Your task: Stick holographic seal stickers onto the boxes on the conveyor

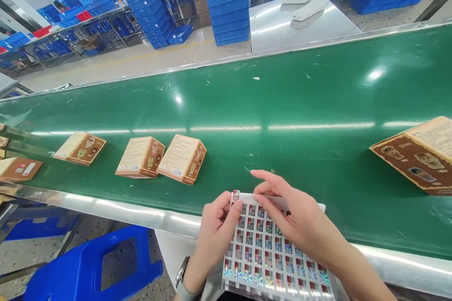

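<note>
Largest item: the green bench (318,89), running beyond and to both sides of the fingers (233,217). Stacked blue crates (228,7) stand well beyond the fingers; contents not visible. One brown-and-cream carton (409,160) lies well to the right of the fingers. Of the matching cartons to the left, the nearest carton (180,157) appears to meet its neighbour (137,157); contents not visible. The sticker sheet (263,254), bearing rows of shiny stickers, is directly between and below the fingers. Left hand (216,228): thumb and forefinger pinching the sheet's upper left corner. Right hand (303,211): grasping the top edge, forefinger extended. One sticker (236,194) projects above the left fingertips.
</note>
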Demonstrator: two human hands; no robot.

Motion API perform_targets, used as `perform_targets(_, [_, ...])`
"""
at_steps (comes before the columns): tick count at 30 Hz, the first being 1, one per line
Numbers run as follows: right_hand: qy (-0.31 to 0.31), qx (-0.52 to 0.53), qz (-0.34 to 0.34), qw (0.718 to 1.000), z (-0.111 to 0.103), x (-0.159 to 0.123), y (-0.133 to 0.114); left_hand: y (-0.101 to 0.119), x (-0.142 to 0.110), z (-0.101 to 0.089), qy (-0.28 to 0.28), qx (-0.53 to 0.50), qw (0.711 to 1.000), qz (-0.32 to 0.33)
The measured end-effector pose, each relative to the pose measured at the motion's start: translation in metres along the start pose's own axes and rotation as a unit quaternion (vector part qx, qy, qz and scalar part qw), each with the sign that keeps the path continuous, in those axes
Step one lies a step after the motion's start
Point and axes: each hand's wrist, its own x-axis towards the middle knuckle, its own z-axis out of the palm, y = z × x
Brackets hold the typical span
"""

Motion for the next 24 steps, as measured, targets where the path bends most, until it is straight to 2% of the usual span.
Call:
perform_targets(6, [-0.009,0.003,-0.008,1.000,-0.009,-0.005,-0.006,0.001,-0.012,0.005,0.001,0.035,0.999,0.025])
perform_targets(8, [-0.009,0.001,0.005,1.000,-0.016,-0.009,-0.008,0.004,-0.018,0.001,-0.006,0.046,0.998,0.039])
perform_targets(10, [-0.004,-0.011,0.048,0.999,-0.024,-0.010,-0.009,0.009,-0.026,-0.011,0.008,0.062,0.995,0.076])
perform_targets(12, [0.006,-0.033,0.085,0.996,-0.033,-0.008,-0.010,0.015,-0.032,-0.030,0.065,0.110,0.981,0.149])
perform_targets(14, [0.006,-0.050,0.095,0.994,-0.039,-0.002,-0.010,0.020,-0.036,-0.053,0.143,0.195,0.944,0.224])
perform_targets(16, [-0.013,-0.048,0.086,0.995,-0.040,0.008,-0.012,0.023,-0.037,-0.071,0.173,0.267,0.916,0.246])
perform_targets(19, [-0.047,0.005,0.082,0.996,-0.031,0.026,-0.018,0.023,-0.038,-0.083,0.109,0.294,0.924,0.217])
perform_targets(21, [-0.056,0.083,0.093,0.991,-0.020,0.040,-0.022,0.022,-0.042,-0.079,0.068,0.287,0.935,0.197])
perform_targets(24, [-0.059,0.199,0.124,0.970,-0.003,0.061,-0.029,0.022,-0.051,-0.068,0.048,0.272,0.943,0.185])
